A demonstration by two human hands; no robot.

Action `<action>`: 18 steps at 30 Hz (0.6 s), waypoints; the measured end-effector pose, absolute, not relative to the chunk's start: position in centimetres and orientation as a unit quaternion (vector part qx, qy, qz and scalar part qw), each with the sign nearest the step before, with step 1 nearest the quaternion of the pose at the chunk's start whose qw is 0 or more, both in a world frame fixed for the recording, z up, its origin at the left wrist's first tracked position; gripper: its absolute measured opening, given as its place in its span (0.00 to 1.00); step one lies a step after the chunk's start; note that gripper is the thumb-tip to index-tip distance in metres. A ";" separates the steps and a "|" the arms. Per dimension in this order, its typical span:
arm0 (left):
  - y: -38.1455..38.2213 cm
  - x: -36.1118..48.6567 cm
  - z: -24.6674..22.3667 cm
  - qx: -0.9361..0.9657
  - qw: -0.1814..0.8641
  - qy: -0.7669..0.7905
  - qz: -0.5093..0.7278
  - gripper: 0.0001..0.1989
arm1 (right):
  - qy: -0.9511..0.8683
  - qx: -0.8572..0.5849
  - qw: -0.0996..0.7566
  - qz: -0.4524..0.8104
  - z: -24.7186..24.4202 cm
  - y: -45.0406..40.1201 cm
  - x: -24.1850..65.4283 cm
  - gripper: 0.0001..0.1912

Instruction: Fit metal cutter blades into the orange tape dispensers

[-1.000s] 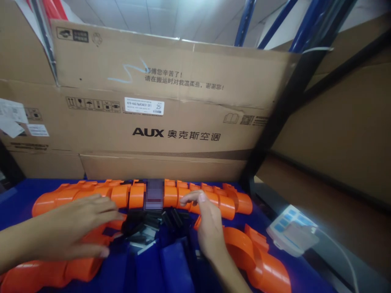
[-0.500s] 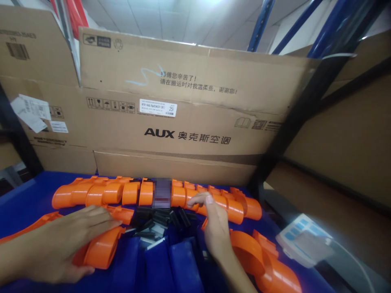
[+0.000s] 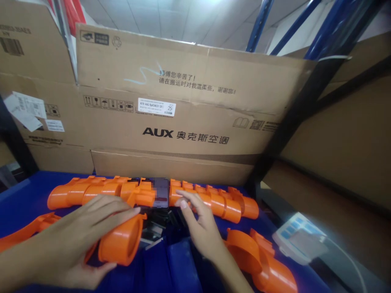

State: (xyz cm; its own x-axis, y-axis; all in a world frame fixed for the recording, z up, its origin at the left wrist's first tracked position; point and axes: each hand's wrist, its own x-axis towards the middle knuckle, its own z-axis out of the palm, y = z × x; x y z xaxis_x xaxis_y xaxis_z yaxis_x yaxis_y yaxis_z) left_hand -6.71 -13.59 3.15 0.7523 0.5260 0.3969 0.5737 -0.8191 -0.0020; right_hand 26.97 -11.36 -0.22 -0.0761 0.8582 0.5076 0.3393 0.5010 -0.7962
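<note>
My left hand (image 3: 88, 228) is wrapped round a curved orange plastic cuff (image 3: 120, 242) with a flanged edge, its thumb below and its fingers over the top. Some of the cuff is hidden behind the hand. My right hand (image 3: 200, 226) is raised with thumb and fingers apart, and no object shows in its grasp. Its fingertips are close to a row of similar orange cuffs (image 3: 224, 205); contact is unclear. Between the hands lie dark strips (image 3: 155, 228) and blue pouch-like pieces (image 3: 183, 260).
A dark, phone-like slab (image 3: 161, 193) stands in the cuff row. More cuffs (image 3: 275, 268) lie at the right front, beside a white device (image 3: 301, 240) with a cable. A large cardboard panel (image 3: 189, 158) backs the blue surface (image 3: 24, 189); a dark post (image 3: 277, 134) rises on the right.
My left hand has moved right and slightly up with the orange cuff, lifting it towards the middle. My right hand has shifted left, its fingers now nearer the slab.
</note>
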 end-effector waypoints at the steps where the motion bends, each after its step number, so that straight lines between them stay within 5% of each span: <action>1: -13.9 -5.2 3.6 -0.934 0.069 -0.289 -0.197 0.48 | -0.686 -0.432 0.519 0.272 -0.4 -11.3 26.8 0.17; 6: -14.7 0.2 4.6 -0.957 0.049 -0.222 -0.181 0.47 | -0.621 -0.393 0.534 0.417 -0.6 -11.0 26.3 0.17; 11: -13.9 1.7 3.6 -0.954 -0.039 -0.214 -0.205 0.46 | -0.546 -0.412 0.591 0.428 -0.3 -10.8 26.7 0.16; 14: -13.2 2.7 2.3 -0.897 -0.210 -0.275 -0.276 0.47 | -0.518 -0.413 0.621 0.419 -0.3 -10.7 26.7 0.16; 18: -11.9 5.8 0.6 -0.727 -0.496 -0.326 -0.344 0.27 | -0.526 -0.406 0.609 0.433 -0.5 -10.6 26.1 0.16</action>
